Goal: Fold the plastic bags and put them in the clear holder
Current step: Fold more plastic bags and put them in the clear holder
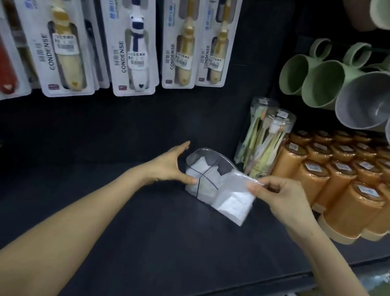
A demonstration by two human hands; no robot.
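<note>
The right hand (281, 198) is pinching the top edge of a folded plastic bag (231, 201), thumb and fingers curled on it. The bag is looking thin, milky-white and crinkled, hanging below the fingertips against the right front of the clear holder (208, 159). The left hand (167, 166) is lying open, fingers straight, thumb touching the holder's left wall. Inside the holder, more folded white bags (204, 188) are standing. The holder is sitting on the black shelf (149, 230), with orange tubs (350, 199) just to its right.
</note>
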